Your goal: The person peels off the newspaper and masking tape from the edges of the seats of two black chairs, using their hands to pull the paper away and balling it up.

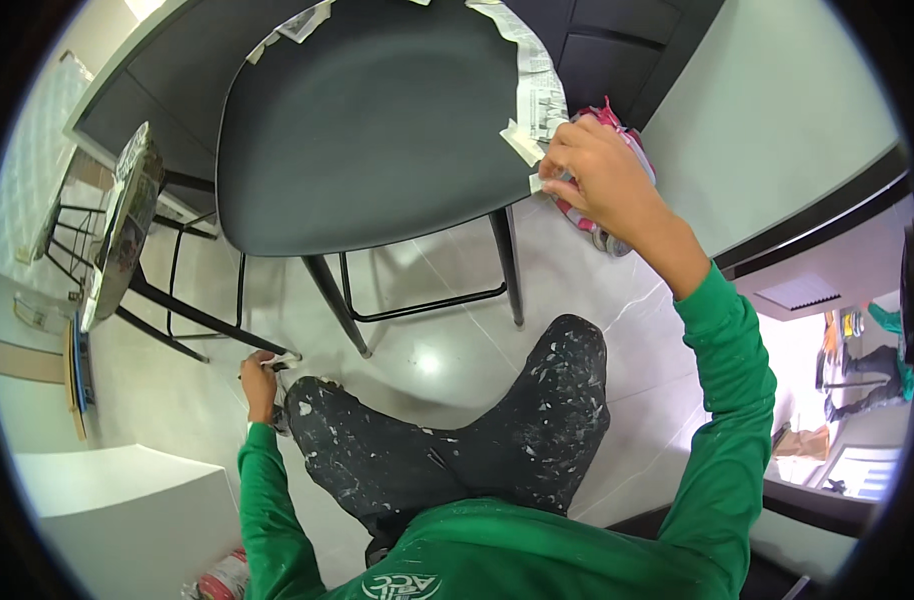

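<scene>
Green long-sleeved sweatshirt [537, 550], worn; beyond it, one matte black, round-cornered seat [367, 130] on slim black legs [333, 300], its rim partly edged with printed newspaper [539, 95] and pale tape [522, 144]. Right hand [595, 172] pinches a small cream tape strip [536, 185] at the seat's near right corner; left hand [259, 375], curled low at a pale scrap [281, 360], grip unclear.

White lettering [401, 586] on green shirt [537, 550] front; newsprint on paper strip [539, 80] edging black seat [367, 130], mostly too small.
</scene>
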The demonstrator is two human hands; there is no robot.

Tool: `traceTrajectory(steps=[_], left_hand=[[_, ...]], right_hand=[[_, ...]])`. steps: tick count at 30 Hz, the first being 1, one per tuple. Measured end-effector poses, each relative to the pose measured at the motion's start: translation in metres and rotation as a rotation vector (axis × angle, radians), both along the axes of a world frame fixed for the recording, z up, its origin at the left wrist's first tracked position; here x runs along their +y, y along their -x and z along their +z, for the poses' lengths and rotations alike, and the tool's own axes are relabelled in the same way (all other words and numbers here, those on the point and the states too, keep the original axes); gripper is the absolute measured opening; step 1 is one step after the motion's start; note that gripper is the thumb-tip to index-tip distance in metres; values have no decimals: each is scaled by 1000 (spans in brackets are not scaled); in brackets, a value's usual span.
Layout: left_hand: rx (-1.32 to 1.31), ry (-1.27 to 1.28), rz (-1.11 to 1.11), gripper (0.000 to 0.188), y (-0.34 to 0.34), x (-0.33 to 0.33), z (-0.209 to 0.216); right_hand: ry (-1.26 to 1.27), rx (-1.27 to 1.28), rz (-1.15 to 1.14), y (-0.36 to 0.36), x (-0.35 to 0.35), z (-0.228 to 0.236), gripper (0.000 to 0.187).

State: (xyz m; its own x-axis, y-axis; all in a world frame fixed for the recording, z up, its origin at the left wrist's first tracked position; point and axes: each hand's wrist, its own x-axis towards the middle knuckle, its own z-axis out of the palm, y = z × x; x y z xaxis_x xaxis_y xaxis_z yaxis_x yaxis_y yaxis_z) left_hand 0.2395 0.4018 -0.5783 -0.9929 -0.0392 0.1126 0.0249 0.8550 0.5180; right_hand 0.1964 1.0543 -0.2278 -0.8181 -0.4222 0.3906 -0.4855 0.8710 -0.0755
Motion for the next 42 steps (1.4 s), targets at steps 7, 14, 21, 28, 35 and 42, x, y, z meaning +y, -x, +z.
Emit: traceTrajectory(steps=[7,14,21,28,35,42], left_hand=[[-387,184,-88,29,-20,-136,-85],[300,-439,56,32,23,54,50],[624,-481,-507,32,41,266,293],[696,-267,-567,43,151,391,326],[653,-217,-420,47,190,369,284],[631,-180,-394,45,166,390,300]], right_hand=[[117,0,78,12,-17,-6,11],[-115,73,-8,15,10,-22,13],[-123,245,-46,0,-7,-13,17],[-20,207,-64,-9,4,-30,16],[-104,147,65,12,-3,-17,14],[-9,18,81,-14,6,4,20]])
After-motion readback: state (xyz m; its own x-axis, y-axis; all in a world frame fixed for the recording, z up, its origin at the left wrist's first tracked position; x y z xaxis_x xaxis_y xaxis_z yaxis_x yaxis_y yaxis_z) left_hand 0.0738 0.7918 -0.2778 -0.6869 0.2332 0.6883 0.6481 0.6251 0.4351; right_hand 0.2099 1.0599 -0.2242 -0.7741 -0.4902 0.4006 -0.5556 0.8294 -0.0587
